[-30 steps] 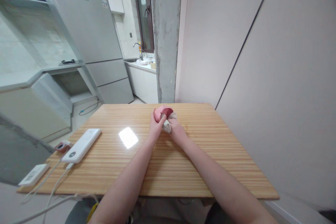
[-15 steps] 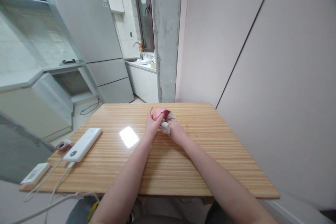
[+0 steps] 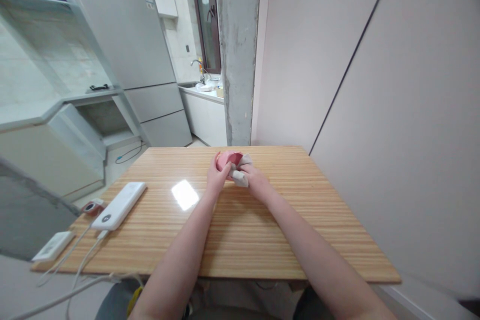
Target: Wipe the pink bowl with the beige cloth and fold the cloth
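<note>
Left hand (image 3: 216, 180) closed on pink-and-red thing (image 3: 226, 159); right hand (image 3: 255, 180) gripping white cloth (image 3: 240, 177), pressed against it. Both over table (image 3: 300, 220), toward 12 o'clock. Power bank (image 3: 119, 206) at 9 o'clock, well apart.

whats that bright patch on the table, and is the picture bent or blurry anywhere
Head view: the bright patch is glare from a light, mirrored on the glossy table; wide-angle distortion bends the fridge and counter at the left edge; the small pink thing between the left hand and right hand is too small to resolve.
</note>
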